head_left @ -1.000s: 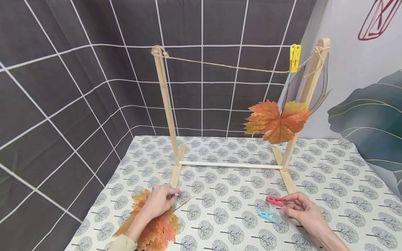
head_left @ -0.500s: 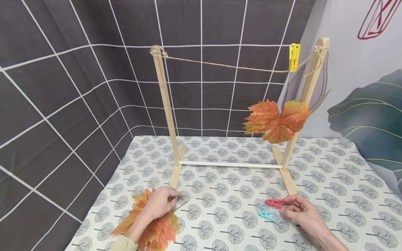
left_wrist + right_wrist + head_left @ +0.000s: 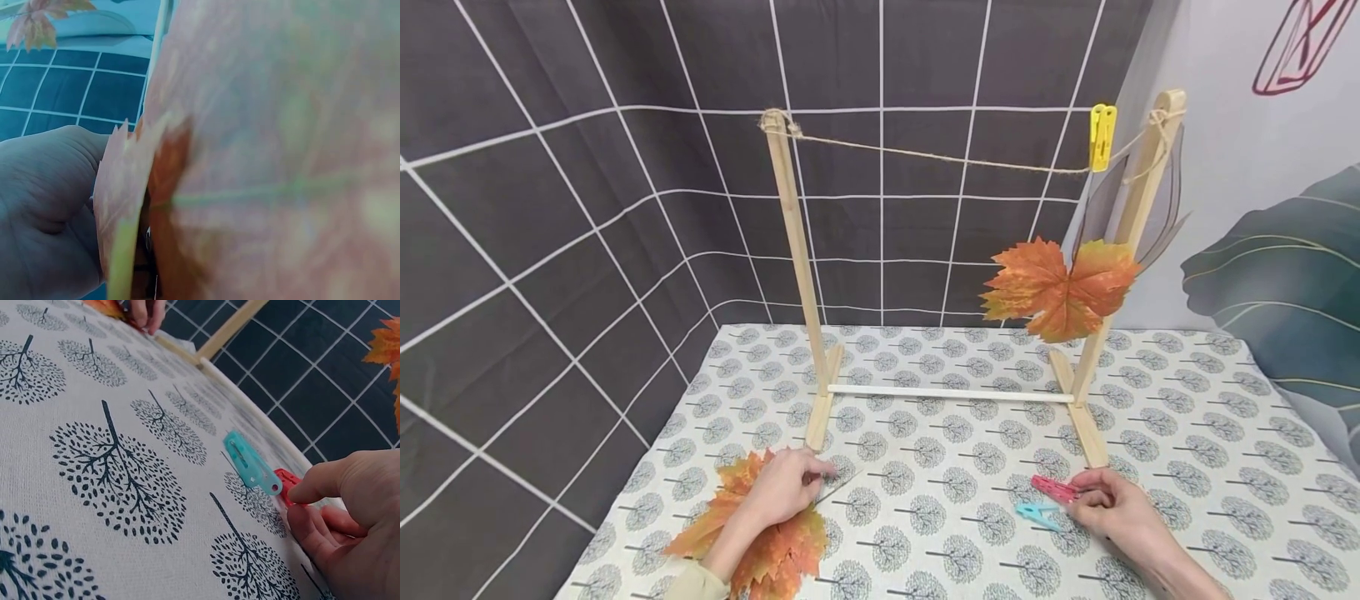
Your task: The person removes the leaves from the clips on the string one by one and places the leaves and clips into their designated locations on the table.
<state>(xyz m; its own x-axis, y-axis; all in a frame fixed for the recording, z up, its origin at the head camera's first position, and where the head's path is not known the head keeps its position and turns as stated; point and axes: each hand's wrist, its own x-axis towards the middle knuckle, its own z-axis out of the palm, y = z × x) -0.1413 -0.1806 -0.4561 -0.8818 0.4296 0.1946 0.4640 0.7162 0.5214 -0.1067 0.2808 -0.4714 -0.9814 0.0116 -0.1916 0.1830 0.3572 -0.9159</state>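
Observation:
My right hand (image 3: 1116, 508) pinches a pink clothespin (image 3: 1051, 487) by one end, between thumb and fingers, low over the cloth. A light-blue clothespin (image 3: 1037, 515) lies just beside it; in the right wrist view the blue clothespin (image 3: 250, 464) partly covers the pink clothespin (image 3: 289, 485). At the left, my left hand (image 3: 782, 487) holds an orange artificial maple leaf (image 3: 786, 550) near its stem. The thin stem (image 3: 841, 486) sticks out past the fingers to the right. In the left wrist view, the blurred leaf (image 3: 281, 137) fills most of the picture and hides the fingertips.
A wooden frame stands behind the hands, with a left post (image 3: 796, 242), a right post (image 3: 1138, 208) and a white crossbar (image 3: 951, 393). Between the posts runs a twine line (image 3: 925, 155). A yellow clothespin (image 3: 1102, 137) on it holds another maple leaf (image 3: 1066, 292).
The pink clothespin has turned slightly in my right hand, and its free end has shifted a little left. The leaf under my left hand has spread slightly leftward.

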